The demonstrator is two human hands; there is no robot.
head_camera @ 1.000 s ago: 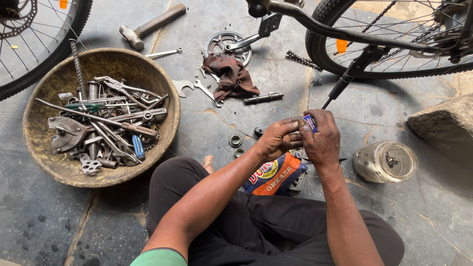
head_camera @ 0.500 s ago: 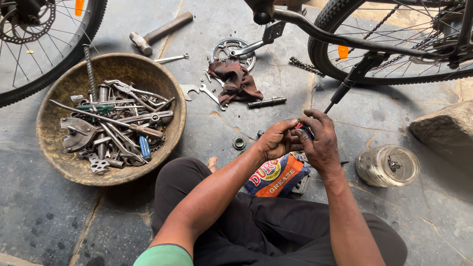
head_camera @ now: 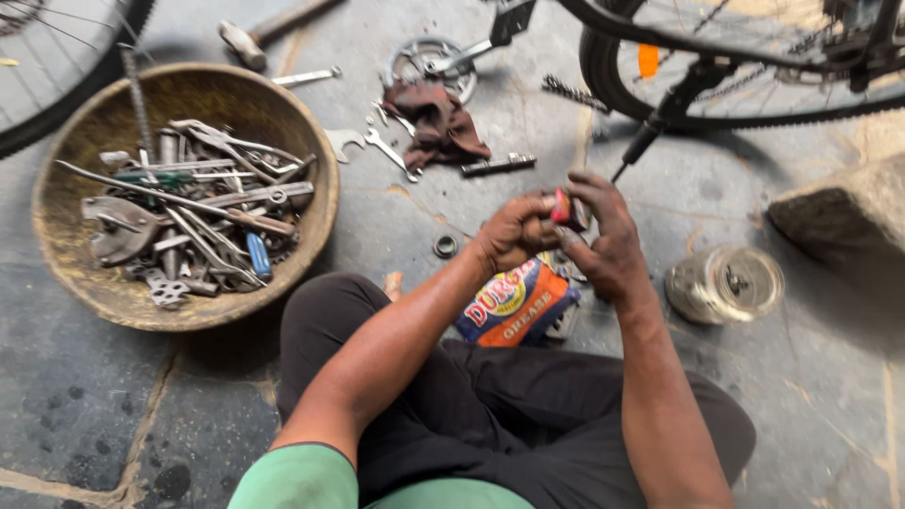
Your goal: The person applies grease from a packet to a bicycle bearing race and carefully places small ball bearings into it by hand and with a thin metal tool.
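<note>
I sit cross-legged on a stone floor. My left hand [head_camera: 514, 231] is curled into a fist against my right hand [head_camera: 608, 240], and both pinch a small red and blue object [head_camera: 564, 209] between the fingertips. What the object is I cannot make out. Just below the hands an orange and blue grease pouch [head_camera: 514, 303] lies on the floor by my knee. A small metal ring [head_camera: 445, 247] rests on the floor to the left of my left hand.
A wide bowl [head_camera: 311, 221] full of wrenches and tools stands at left. A dark red rag [head_camera: 436, 123], loose spanners, a sprocket [head_camera: 424, 58] and a hammer [head_camera: 255, 36] lie ahead. Bicycle wheel [head_camera: 754, 99] at top right, a round jar [head_camera: 726, 283] and a stone block [head_camera: 848, 221] at right.
The hands stay together on the small object, working it slightly. The view has shifted, so the bowl and floor items sit a little lower and to the right in frame.
</note>
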